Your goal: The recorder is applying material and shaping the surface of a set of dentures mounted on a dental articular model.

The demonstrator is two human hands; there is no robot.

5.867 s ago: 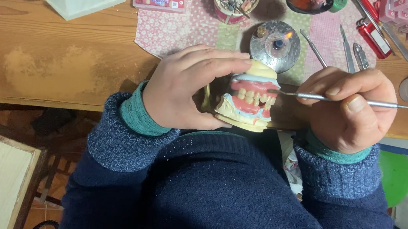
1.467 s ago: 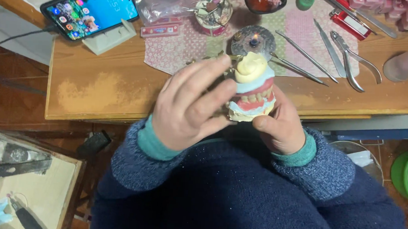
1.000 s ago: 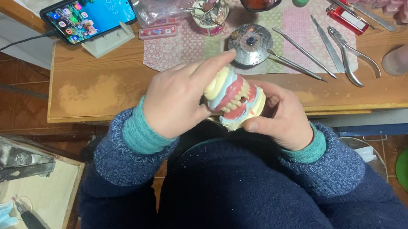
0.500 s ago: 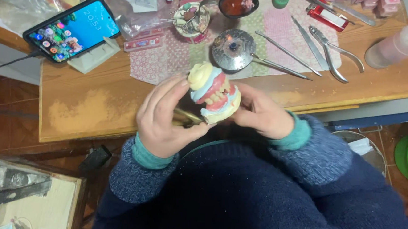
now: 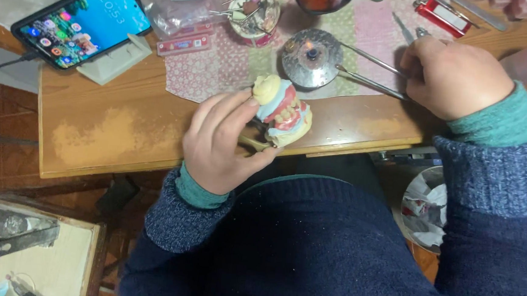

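While my left hand [image 5: 218, 142] grips the denture model [image 5: 281, 109] at the desk [image 5: 112, 132] edge, my right hand [image 5: 454, 77] rests curled over thin metal instruments [image 5: 371, 82]; whether it grips them, I cannot tell.

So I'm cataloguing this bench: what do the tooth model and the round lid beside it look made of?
Tooth model: seemingly matte cream plaster with glossy pink wax-like gums; chalky bases suggest it. Round lid: likely polished metal, since it reflects light.

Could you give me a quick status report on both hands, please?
Left hand grips the denture model at the table edge. Right hand on metal tools. Nothing in the way.
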